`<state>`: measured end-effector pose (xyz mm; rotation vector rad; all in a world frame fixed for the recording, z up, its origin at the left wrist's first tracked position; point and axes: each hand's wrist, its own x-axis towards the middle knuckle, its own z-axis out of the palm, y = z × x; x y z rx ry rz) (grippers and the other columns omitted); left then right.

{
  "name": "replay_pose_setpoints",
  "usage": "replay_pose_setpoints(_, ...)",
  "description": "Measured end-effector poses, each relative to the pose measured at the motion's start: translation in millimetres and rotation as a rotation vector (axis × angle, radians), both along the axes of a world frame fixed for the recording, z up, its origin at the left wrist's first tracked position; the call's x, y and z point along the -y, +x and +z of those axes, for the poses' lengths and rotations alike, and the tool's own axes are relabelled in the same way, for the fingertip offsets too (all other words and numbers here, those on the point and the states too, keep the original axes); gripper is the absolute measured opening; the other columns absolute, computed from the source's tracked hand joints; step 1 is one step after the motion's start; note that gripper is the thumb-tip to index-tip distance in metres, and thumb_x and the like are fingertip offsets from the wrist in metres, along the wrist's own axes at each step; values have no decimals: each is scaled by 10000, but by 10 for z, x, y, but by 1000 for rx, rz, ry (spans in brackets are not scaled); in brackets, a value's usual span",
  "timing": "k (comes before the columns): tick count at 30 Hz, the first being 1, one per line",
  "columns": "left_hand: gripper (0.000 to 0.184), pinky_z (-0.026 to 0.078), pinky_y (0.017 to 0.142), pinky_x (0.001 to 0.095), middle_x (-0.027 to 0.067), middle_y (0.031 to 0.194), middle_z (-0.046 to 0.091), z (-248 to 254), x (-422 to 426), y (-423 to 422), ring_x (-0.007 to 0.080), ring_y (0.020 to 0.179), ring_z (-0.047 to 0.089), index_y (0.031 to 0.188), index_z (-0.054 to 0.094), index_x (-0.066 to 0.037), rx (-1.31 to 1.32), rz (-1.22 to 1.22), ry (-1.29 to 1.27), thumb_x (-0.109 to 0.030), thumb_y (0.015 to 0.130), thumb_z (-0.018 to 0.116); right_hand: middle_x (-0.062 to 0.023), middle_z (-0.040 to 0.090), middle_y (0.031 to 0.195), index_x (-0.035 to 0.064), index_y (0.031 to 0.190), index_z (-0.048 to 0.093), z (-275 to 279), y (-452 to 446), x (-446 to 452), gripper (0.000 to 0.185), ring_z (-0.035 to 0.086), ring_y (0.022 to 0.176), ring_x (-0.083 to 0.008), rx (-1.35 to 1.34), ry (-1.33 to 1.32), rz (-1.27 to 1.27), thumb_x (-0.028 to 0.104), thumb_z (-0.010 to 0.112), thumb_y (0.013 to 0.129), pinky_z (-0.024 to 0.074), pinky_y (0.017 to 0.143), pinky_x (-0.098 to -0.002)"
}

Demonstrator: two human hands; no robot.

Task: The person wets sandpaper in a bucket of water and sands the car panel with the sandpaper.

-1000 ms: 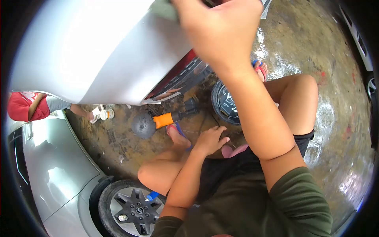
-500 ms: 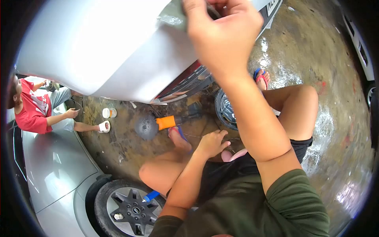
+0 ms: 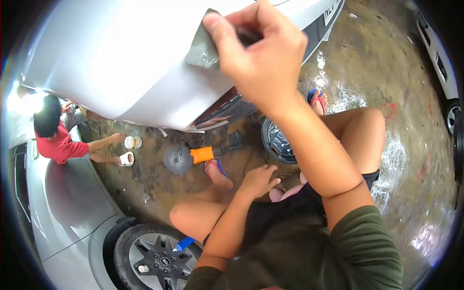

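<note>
In the head view, my right hand (image 3: pixel 263 55) pinches a grey, wet-looking sheet of sandpaper (image 3: pixel 202 48) between thumb and fingers. The sheet lies against the rounded silver car body panel (image 3: pixel 159 87), above a dark red tail light (image 3: pixel 217 108). Part of the sheet is hidden behind my hand. My left hand (image 3: pixel 258 181) hangs relaxed over my lap, its fingers apart and nothing in them. Below my right forearm stands a dark bucket (image 3: pixel 280 140) with shiny contents, partly covered by the arm.
A black-and-orange tool with a grey round pad (image 3: pixel 178 158) lies on the wet floor. A white tub (image 3: pixel 133 142) stands near a co-worker in a red shirt (image 3: pixel 60 142). Another silver car with a wheel (image 3: pixel 157 258) is at lower left; a blue bottle (image 3: pixel 183 243) lies by it.
My right hand has moved left and slightly down across the panel with the sandpaper. The co-worker has leaned forward, head down, reaching toward the white tub. My left hand has barely moved.
</note>
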<state>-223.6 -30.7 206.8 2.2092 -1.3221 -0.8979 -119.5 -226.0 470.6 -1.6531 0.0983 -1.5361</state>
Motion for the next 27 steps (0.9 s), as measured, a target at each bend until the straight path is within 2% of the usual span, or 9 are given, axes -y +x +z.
replay_pose_setpoints(8,485,517,934,542,222,1211,663,-81,-29,-37,445,1109,647,1329,591,-100,-45,-19,80,-410,960,649,-188,670,629,-44,733,657,188,-103,61,272,694,586,-237,-205,148,-40,163,782,858,524,544,-341)
replay_pose_setpoints(10,483,518,939,539,219,1212,664,-46,-77,-127,444,1114,647,1323,593,-97,-69,-19,108,-405,956,654,-196,668,629,-43,720,654,106,-79,-34,283,685,573,-243,-172,116,-141,170,788,850,520,549,-345)
replay_pose_setpoints(14,483,520,941,537,221,1214,665,-38,27,-23,448,1115,646,1309,594,-79,-84,-33,107,-395,949,660,-193,677,646,-39,721,657,-14,-29,68,274,649,538,-248,-135,163,56,162,787,854,502,548,-345)
replay_pose_setpoints(15,484,521,943,536,227,1234,660,-57,27,-22,451,1114,644,1311,594,-71,-83,-43,117,-379,944,666,-189,678,644,-42,722,657,120,-6,57,272,654,545,-230,-93,109,-114,155,793,851,503,543,-335)
replay_pose_setpoints(20,505,519,955,533,224,1240,666,-48,61,-10,451,1130,638,1337,585,-78,-46,-31,88,-387,944,662,-181,703,669,-60,741,665,-76,-13,88,301,694,611,-207,-11,201,55,180,789,872,538,600,-323)
replay_pose_setpoints(21,506,518,959,531,221,1237,669,-26,72,-8,449,1139,636,1339,584,-78,-44,-48,123,-387,947,661,-180,719,691,-58,760,675,39,-75,168,306,700,618,-229,-180,166,-57,200,779,887,547,623,-339)
replay_pose_setpoints(22,507,517,963,528,218,1234,673,14,43,-58,447,1148,634,1342,582,-77,-58,-66,170,-388,949,660,-156,740,716,-59,814,704,168,-62,198,299,696,603,-240,-199,197,-115,215,787,902,569,641,-332)
replay_pose_setpoints(24,515,521,956,512,212,1236,678,31,28,-56,432,1148,643,1342,589,-77,-112,-46,166,-396,946,669,-36,674,655,-31,809,708,-16,13,300,338,589,621,-102,-91,-57,-210,282,822,866,500,606,-277)
replay_pose_setpoints(27,524,527,927,517,219,1221,683,-37,7,-4,428,1110,660,1314,616,-68,-158,-12,94,-420,932,687,-88,692,742,-29,807,690,-408,-336,355,351,619,722,-134,-249,288,-132,297,798,883,521,675,-318)
